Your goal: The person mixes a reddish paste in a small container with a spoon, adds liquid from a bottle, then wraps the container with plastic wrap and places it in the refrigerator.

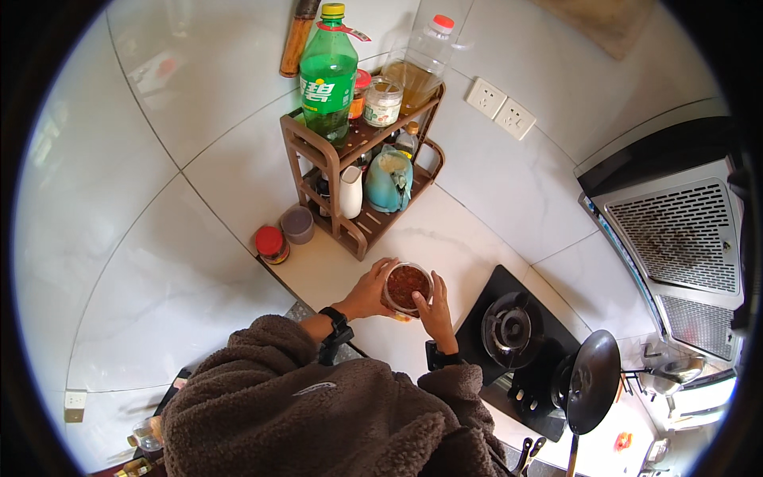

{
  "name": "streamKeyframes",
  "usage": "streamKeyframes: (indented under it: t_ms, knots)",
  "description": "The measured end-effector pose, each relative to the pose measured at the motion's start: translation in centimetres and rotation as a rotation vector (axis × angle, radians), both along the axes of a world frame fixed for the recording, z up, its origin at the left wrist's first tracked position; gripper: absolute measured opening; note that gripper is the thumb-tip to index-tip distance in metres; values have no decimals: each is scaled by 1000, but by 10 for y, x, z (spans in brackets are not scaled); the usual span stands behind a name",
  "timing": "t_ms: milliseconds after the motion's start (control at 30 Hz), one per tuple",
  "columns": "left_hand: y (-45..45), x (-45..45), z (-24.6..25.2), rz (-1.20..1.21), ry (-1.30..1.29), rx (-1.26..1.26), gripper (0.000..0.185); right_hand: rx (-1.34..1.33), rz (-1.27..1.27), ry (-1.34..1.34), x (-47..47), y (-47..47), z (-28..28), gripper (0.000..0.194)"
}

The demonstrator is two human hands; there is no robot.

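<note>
Both my hands hold a clear round jar (408, 287) of dark red, chunky sauce above the pale counter. My left hand (368, 294) grips its left side, and my right hand (436, 310) has its fingers on the right side with the thumb at the rim. The jar's contents show through its top. Beyond it stands a brown two-tier rack (340, 156). On the upper tier are a green soda bottle (328, 89), a white-labelled jar (382, 102) and a large clear bottle of brownish liquid (411, 80). The lower tier bears a white pitcher (350, 194) and a turquoise pot (389, 182).
A red-lidded jar (272, 243) and a round purplish-grey container (297, 225) stand left of the rack. To the right is a black gas stove (477, 334) with a dark wok (593, 381) on its far burner. A range hood (673, 232) juts from the right wall.
</note>
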State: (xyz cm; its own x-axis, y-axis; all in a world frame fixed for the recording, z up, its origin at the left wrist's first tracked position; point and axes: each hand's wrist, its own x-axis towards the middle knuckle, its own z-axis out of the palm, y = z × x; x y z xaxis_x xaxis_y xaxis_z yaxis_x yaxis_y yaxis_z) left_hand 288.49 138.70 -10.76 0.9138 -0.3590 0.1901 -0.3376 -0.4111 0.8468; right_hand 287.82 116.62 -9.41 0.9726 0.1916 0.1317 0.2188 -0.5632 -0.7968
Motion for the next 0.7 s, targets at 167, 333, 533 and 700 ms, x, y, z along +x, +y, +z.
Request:
streamKeyframes:
  t_ms: [167, 333, 533, 700]
  knots:
    - [-7, -8, 1, -32, -7, 18, 124, -4, 9, 58, -10, -19, 4, 63]
    - [-2, -9, 3, -81, -1, 93, 122, -81, 70, 436, 16, -50, 40, 62]
    - [0, -2, 1, -120, -51, 80, 122, -355, 238, 250, 86, -37, 82, 53]
    - [1, -1, -2, -138, 21, 136, 125, -247, 263, 144, 162, 9, 79, 55]
